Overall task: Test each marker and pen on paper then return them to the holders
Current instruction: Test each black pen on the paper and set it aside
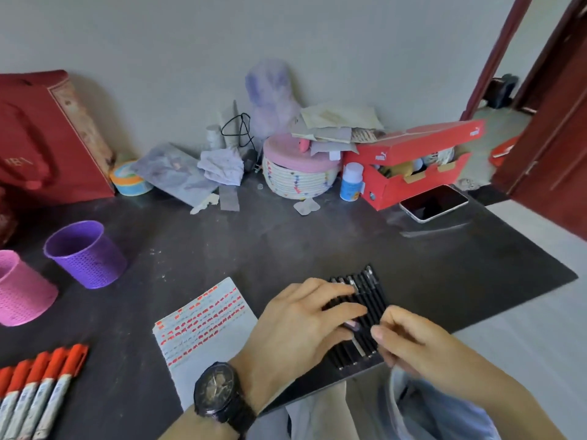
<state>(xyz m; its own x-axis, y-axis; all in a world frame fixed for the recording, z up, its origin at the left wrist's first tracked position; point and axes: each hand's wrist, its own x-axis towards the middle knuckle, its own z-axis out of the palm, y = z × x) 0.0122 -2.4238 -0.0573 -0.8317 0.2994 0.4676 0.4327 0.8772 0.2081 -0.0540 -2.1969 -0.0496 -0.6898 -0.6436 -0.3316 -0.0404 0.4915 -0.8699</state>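
We steady the row of black pens (365, 300) near the desk (286, 242) edge with flat left hand (305, 322) fingers; our right hand (409, 341) pinches one pen's end. Next: lift it clear, test on the paper (203, 325).

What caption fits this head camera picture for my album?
Both hands, left hand and right hand, touch a row of black pens beside scribbled test paper.
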